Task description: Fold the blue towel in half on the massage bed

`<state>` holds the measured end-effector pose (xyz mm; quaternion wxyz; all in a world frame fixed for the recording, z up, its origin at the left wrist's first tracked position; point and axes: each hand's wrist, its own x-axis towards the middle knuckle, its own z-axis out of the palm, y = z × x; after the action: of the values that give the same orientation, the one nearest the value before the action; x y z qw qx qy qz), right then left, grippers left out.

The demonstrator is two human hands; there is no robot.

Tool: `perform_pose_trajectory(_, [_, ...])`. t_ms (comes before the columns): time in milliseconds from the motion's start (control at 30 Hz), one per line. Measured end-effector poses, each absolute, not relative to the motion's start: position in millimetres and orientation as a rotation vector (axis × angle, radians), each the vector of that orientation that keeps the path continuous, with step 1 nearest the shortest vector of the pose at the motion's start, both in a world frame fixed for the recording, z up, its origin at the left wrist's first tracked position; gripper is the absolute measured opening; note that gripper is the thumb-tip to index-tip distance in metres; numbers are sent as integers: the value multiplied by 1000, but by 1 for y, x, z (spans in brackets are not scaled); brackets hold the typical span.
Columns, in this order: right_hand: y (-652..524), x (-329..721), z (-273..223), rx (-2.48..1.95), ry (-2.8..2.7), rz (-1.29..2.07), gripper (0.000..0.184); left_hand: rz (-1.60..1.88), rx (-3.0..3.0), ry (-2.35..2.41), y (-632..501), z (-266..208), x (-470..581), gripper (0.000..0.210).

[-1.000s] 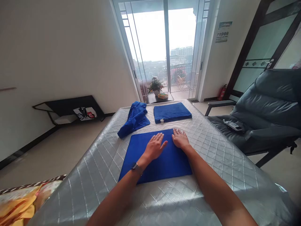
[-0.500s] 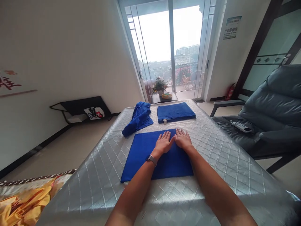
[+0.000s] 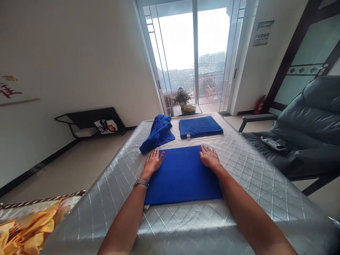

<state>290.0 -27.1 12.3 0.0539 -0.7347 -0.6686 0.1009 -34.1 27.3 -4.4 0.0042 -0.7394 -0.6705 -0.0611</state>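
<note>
A blue towel [image 3: 183,177] lies flat and folded into a rectangle on the silver quilted table cover [image 3: 244,170]. My left hand [image 3: 153,161] rests flat on its far left corner, fingers stretched out, a watch on the wrist. On the far right corner lies my right hand [image 3: 209,156], palm down and open. Beyond my hands sits a neat stack of folded blue towels [image 3: 201,125] with a white tag at its front edge. To its left is a crumpled blue towel [image 3: 158,134], just past my left fingertips.
A small table [image 3: 196,111] with a potted plant [image 3: 182,96] stands past the far edge, before the glass door. At right is a dark armchair [image 3: 316,120] holding a corded device [image 3: 273,143]. Yellow cloth [image 3: 32,226] lies at lower left. A black rack [image 3: 92,118] stands by the wall.
My left hand has slid left across the towel, from beside my right hand to the far left corner. My right hand has stayed at the far right corner.
</note>
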Motion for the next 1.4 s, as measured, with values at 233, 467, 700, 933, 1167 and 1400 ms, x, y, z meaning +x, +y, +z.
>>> perform_pose_trajectory(233, [-25,291,10,-2247,-2046,255,64,-217,-2340,-2103,28,-7,-35,80])
perform_pose_trajectory(467, [-24,292,11,-2267,-2076,224,64,-240,-2363,-2126,28,-5,-36,81])
perform_pose_trajectory(700, [-26,290,12,-2277,-2078,196,63,-265,-2379,-2120,27,-4,-35,82])
perform_pose_trajectory(933, [-26,289,12,-2274,-2059,220,63,-243,-2312,-2074,21,-1,-37,82])
perform_pose_trajectory(1167, [-25,289,10,-2258,-2050,223,63,-302,-2519,-1736,-12,13,24,78])
perform_pose_trajectory(1400, [-23,292,3,-2238,-2082,167,62,-248,-2887,-1425,-39,11,134,80])
